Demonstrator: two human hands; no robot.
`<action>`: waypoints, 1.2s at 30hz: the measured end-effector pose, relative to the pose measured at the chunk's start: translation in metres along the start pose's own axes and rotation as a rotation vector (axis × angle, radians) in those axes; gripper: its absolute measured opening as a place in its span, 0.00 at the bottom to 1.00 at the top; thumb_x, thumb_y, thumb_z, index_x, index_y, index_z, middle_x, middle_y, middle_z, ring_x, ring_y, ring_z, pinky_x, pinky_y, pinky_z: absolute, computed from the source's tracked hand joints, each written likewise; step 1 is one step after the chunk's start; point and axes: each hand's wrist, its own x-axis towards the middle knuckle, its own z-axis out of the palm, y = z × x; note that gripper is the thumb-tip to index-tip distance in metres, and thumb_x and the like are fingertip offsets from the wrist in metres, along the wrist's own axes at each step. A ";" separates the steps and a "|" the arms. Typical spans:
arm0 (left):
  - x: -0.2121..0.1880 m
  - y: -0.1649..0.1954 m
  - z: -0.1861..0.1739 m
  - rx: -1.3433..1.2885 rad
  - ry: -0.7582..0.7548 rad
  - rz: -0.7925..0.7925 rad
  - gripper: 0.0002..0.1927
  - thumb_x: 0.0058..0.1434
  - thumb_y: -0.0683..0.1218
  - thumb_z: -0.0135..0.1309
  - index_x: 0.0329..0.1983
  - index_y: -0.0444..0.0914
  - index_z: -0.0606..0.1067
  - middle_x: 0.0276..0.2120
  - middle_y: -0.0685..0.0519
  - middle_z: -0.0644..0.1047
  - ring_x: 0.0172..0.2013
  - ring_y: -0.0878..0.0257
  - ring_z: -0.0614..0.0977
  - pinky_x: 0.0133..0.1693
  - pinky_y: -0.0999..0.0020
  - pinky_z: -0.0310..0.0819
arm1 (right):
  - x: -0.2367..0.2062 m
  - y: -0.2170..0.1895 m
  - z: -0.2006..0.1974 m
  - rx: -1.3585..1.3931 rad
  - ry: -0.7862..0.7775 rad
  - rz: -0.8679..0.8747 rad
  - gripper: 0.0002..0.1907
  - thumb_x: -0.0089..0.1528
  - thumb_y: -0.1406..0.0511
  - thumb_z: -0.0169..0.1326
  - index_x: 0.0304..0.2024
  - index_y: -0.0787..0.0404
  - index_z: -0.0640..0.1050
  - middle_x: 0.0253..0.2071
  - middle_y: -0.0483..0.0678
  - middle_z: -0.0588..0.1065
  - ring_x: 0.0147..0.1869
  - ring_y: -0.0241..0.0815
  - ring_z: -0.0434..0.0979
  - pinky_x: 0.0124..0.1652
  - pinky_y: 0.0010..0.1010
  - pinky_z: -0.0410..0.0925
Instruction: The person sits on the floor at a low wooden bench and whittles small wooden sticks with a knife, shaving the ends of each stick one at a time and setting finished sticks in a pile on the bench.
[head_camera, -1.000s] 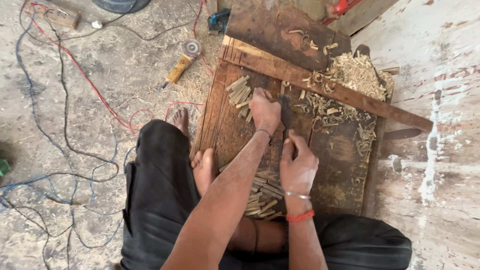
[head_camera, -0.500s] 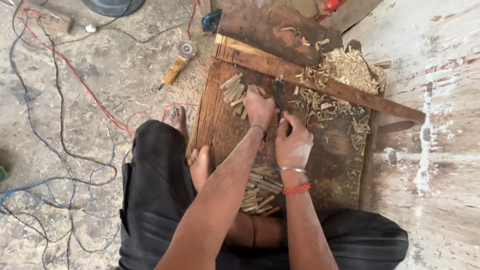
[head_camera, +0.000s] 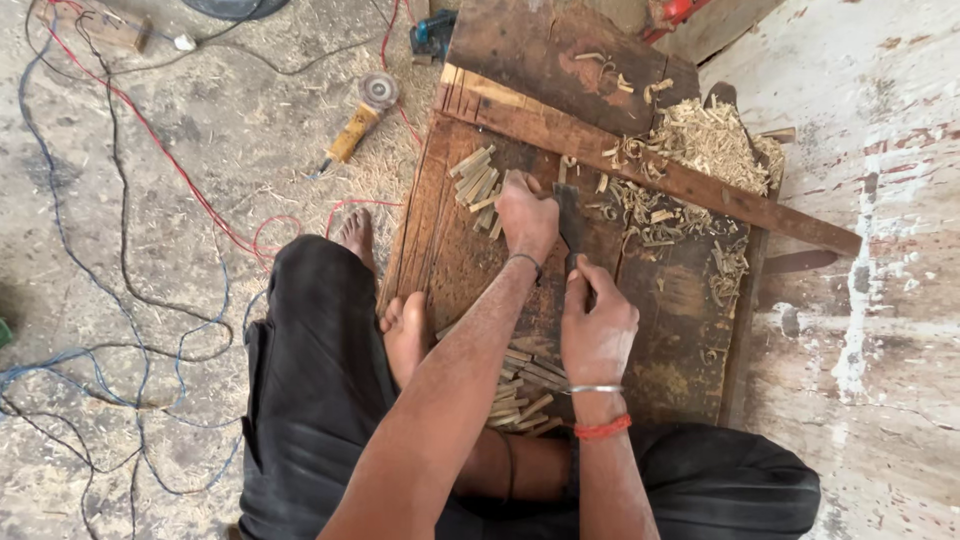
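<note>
I sit over a dark wooden board (head_camera: 670, 340) on the floor. My left hand (head_camera: 527, 215) is closed around a small wooden piece held upright on the board, next to a pile of short wooden sticks (head_camera: 474, 178). My right hand (head_camera: 597, 325) grips the handle of a dark flat blade (head_camera: 571, 222) whose edge rests beside the left hand. A second heap of cut sticks (head_camera: 525, 390) lies on the board near my bare foot (head_camera: 404, 335). The piece under the left hand is mostly hidden.
Wood shavings (head_camera: 705, 140) pile up against a long batten (head_camera: 650, 170) across the board's far end. A yellow angle grinder (head_camera: 360, 115) lies on the concrete at left among red and blue cables (head_camera: 170, 165). A whitewashed slab (head_camera: 880, 250) borders the right.
The view has shifted slightly. My right hand has slid nearer to me along the blade's handle, while the left hand stays on the piece by the stick pile.
</note>
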 end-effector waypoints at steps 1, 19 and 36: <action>0.001 -0.003 0.002 0.024 -0.028 -0.026 0.08 0.52 0.33 0.51 0.33 0.31 0.65 0.29 0.36 0.71 0.32 0.35 0.75 0.37 0.42 0.64 | 0.005 0.000 0.001 -0.001 -0.001 -0.038 0.12 0.66 0.67 0.55 0.50 0.64 0.83 0.46 0.59 0.81 0.49 0.57 0.84 0.47 0.42 0.75; 0.003 0.004 0.000 -0.036 0.100 0.138 0.10 0.47 0.33 0.56 0.28 0.33 0.68 0.26 0.40 0.76 0.30 0.42 0.79 0.36 0.51 0.74 | 0.023 -0.005 0.000 -0.017 -0.018 -0.001 0.12 0.64 0.65 0.56 0.47 0.61 0.83 0.46 0.57 0.81 0.50 0.59 0.83 0.49 0.44 0.74; 0.014 -0.015 0.003 -0.226 -0.023 0.096 0.11 0.48 0.29 0.49 0.35 0.31 0.72 0.31 0.45 0.77 0.31 0.52 0.84 0.27 0.60 0.84 | 0.037 -0.008 0.025 -0.023 0.046 0.038 0.11 0.64 0.64 0.57 0.46 0.59 0.83 0.44 0.58 0.81 0.48 0.61 0.81 0.47 0.47 0.74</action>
